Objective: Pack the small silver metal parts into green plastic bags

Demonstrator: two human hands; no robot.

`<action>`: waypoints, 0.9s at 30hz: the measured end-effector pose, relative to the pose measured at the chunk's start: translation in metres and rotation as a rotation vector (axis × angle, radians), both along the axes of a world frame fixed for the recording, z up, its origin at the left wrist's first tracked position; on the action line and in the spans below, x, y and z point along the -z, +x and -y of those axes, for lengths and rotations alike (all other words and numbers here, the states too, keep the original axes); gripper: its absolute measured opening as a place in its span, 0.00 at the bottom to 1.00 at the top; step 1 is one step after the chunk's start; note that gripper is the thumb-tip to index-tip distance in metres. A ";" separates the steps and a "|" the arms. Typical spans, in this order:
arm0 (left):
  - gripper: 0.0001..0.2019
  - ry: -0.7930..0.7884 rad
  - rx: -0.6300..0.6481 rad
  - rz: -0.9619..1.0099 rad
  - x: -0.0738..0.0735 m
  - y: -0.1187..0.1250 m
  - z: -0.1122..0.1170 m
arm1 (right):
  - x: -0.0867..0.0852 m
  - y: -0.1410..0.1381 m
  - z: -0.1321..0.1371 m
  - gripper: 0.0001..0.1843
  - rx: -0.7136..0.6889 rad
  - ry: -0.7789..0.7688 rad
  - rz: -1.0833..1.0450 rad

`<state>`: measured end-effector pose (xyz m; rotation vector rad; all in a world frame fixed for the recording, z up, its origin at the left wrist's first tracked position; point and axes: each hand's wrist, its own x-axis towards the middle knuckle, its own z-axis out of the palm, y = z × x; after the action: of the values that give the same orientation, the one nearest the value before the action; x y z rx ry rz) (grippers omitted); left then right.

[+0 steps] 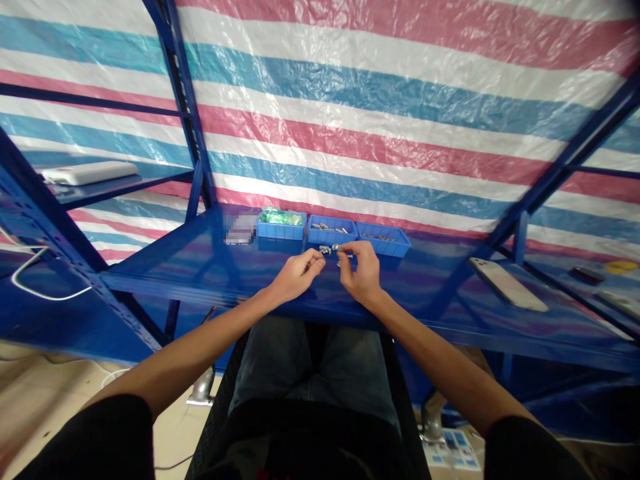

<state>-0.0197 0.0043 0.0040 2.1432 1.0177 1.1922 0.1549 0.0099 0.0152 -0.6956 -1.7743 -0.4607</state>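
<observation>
My left hand (pixel 297 275) is closed in a pinch just above the blue table. Whatever lies between its fingertips, if anything, is too small to make out. Facing it, my right hand (pixel 362 272) pinches a small shiny metal piece (pixel 335 247) between thumb and forefinger. Several small silvery metal parts (pixel 325 250) lie on the table between the two hands. Behind the hands stand a blue bin of small metal cylinders (pixel 332 231) and, to its right, a blue bin of small metal pieces (pixel 384 239).
A blue bin with green plastic bags (pixel 281 223) stands at the left of the row, beside a blurred flat item (pixel 241 229). A phone (pixel 507 285) lies on the right of the table (pixel 430 287). Blue rack posts (pixel 183 87) rise before a striped plastic sheet (pixel 350 120).
</observation>
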 end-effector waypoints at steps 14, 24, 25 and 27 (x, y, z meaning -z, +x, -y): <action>0.12 0.137 0.052 -0.275 -0.001 0.001 0.006 | -0.074 -0.017 -0.047 0.18 0.547 -0.676 0.128; 0.11 0.262 0.083 -0.468 0.003 0.004 0.008 | -0.022 0.017 0.034 0.09 0.091 -0.576 0.148; 0.11 0.271 0.081 -0.479 0.003 0.004 0.008 | -0.016 0.018 0.044 0.08 0.042 -0.547 0.108; 0.10 0.289 0.082 -0.500 0.003 0.004 0.008 | -0.006 0.020 0.066 0.07 -0.070 -0.518 0.046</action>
<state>-0.0154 -0.0037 0.0009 2.7707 0.9837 0.8177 0.1744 -0.0557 0.0212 -0.9797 -1.9738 0.0408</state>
